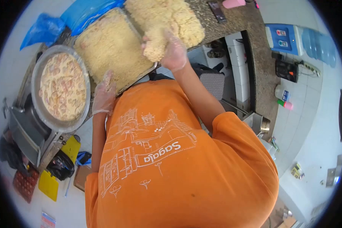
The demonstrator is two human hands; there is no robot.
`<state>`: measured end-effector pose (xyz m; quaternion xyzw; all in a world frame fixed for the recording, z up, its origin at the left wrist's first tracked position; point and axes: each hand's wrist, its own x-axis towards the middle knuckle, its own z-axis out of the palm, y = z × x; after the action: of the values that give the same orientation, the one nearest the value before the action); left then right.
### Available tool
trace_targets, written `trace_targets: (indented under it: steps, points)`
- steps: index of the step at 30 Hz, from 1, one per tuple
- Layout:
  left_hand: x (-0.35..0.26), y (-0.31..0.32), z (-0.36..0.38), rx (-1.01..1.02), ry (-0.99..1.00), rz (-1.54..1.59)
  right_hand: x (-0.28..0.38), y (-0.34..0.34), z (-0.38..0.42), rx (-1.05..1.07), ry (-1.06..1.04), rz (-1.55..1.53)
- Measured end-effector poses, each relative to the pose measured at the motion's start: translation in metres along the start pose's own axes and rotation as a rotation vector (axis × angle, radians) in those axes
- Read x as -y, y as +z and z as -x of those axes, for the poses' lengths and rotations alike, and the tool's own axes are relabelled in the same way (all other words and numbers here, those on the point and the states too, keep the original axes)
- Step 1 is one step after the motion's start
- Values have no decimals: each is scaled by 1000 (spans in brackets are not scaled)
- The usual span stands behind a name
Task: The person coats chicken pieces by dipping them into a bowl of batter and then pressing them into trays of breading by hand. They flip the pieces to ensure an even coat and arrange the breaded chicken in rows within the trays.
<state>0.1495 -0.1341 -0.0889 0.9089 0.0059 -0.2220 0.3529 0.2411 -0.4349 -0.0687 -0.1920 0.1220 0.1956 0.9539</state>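
My right hand point(174, 55), in a clear glove, is closed on a crumb-coated piece point(155, 49) over the right side of the crumb tray, beside a heap of coated pieces point(178, 19). My left hand point(105, 93), gloved too, rests at the near left edge of the tray of pale crumbs point(110, 45). Its crumb-covered fingers are stretched out and hold nothing. Left of it stands a round metal bowl point(86, 95) of raw pieces in creamy liquid point(62, 87).
Blue plastic point(83, 15) lies behind the tray. A phone point(217, 11) and a pink object point(233, 3) are on the granite counter point(264, 68). At left is a metal sink point(24, 131); a blue water dispenser point(283, 38) stands at right.
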Motion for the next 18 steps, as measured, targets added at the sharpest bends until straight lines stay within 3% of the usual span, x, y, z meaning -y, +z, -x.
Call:
trace_targets:
  steps: [1, 3, 6, 9, 10, 11, 13, 17, 18]
  points:
    - [-3, -1, 0, -10, -1, 26, 16, -5, 11, 2, -87, 4]
    - [-14, -2, -2, 2, -85, 12, 53, -29, 39, -139, -336, 369]
    - [-13, -1, -2, -34, -4, 68, 100, -44, 53, -791, -402, 249]
    - [-8, 4, -2, -42, 16, 47, 123, -68, 45, -879, -467, 390]
    - [-7, 5, -2, -35, 4, 40, 140, -127, 37, -806, -306, 517]
    - [-6, 5, -2, -30, -10, 34, 137, -117, 34, -806, -306, 517]
    - [-4, 3, -2, -25, -26, 52, 125, -71, 26, -705, -314, 193]
    - [-7, -2, 3, -43, -65, 58, 130, -52, 37, -801, -221, 285]
    - [-3, -2, 3, -45, -67, 59, 130, -57, 40, -909, -313, 488]
